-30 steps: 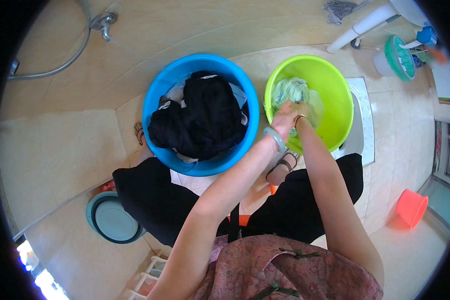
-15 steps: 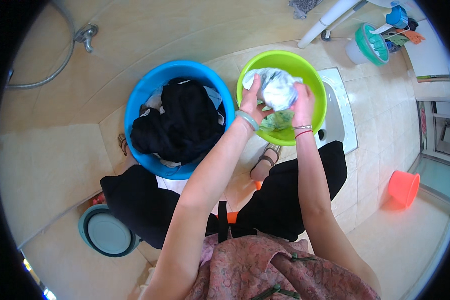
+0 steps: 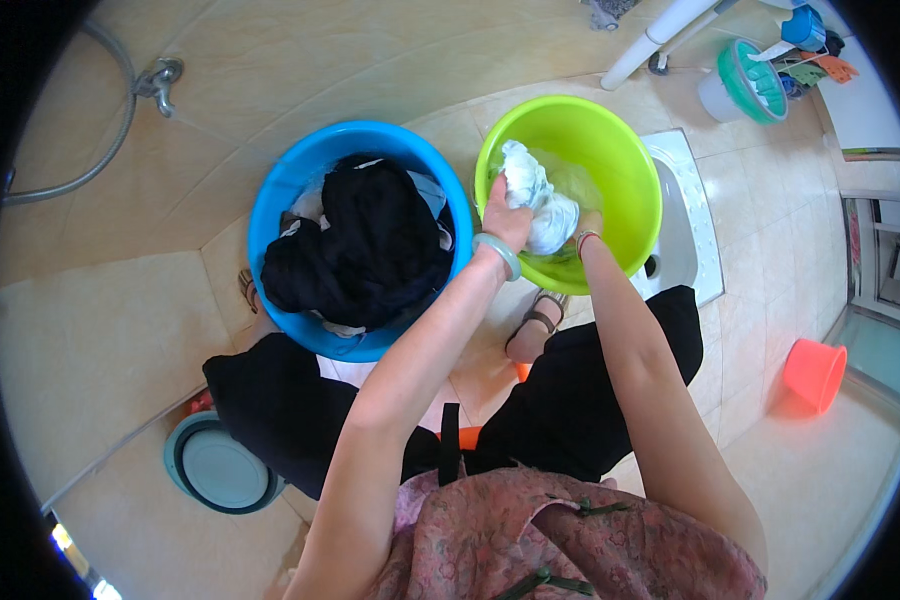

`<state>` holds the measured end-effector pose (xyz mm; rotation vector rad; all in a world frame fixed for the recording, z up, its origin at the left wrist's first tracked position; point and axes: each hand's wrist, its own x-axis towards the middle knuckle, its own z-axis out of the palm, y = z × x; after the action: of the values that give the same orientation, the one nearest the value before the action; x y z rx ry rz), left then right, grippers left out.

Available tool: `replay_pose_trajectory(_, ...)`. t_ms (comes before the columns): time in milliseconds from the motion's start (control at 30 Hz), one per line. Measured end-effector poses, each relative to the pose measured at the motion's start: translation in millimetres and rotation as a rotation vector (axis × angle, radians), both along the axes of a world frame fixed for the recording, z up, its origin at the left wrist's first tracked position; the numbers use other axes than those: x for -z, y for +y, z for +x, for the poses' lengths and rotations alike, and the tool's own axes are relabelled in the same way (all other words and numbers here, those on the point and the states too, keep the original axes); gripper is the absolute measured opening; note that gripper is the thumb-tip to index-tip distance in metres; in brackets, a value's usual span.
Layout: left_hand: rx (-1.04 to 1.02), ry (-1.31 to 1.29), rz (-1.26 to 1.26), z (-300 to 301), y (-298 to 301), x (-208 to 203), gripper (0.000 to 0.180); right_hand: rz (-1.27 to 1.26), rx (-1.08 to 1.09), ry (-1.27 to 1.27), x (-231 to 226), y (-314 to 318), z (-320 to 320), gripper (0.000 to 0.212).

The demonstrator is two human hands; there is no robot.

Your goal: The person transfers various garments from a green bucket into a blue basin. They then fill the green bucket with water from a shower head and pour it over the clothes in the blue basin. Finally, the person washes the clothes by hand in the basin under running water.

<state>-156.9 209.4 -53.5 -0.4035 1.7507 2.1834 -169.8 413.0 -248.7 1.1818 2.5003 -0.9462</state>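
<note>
A wet white and pale green cloth [image 3: 532, 195] is bunched up over the lime green basin [image 3: 625, 165]. My left hand [image 3: 502, 218], with a pale bangle on the wrist, grips the cloth from the left side. My right hand [image 3: 582, 232] is mostly hidden behind the cloth and holds its lower right end inside the basin. A blue basin [image 3: 280, 195] stands to the left of the green one, filled with dark, black laundry [image 3: 365, 245] and a few lighter pieces.
Tiled floor all around. A squat toilet pan [image 3: 682, 230] lies right of the green basin. An orange bucket [image 3: 815, 372] stands at the right, a teal round basin [image 3: 215, 465] at lower left, a shower hose and tap [image 3: 155, 80] upper left, a teal-rimmed white bucket [image 3: 740, 85] upper right.
Both hands lifted the cloth from the green basin's water, bunched it and now hold it twisted lower over the basin. The view has shifted slightly.
</note>
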Motion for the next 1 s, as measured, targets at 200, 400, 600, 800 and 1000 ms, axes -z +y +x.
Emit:
replay_pose_trajectory(200,0.074,-0.03,-0.227,13.4,-8.9,16.7,0.068,0.105,-0.073,-0.085,-0.1,-8.0,4.6,0.038)
replay_pose_trajectory(400,0.056,-0.079,-0.293,16.3,6.1,9.4,0.06,0.128,-0.049,0.004,-15.8,-17.0,-0.4,0.037)
replay_pose_trajectory(600,0.025,0.044,0.069,9.9,19.0,-20.5,0.049,-0.86,0.163,0.306,-45.9,30.3,-29.8,0.038)
replay_pose_trajectory(800,-0.029,0.084,0.301,13.1,-74.7,-98.9,0.029,-1.247,0.082,0.383,-250.8,-83.8,-0.7,0.043)
replay_pose_trajectory(1000,0.113,0.345,-0.337,23.9,-171.0,-140.9,0.044,-1.388,-0.18,0.745,-374.8,-139.6,12.8,0.032)
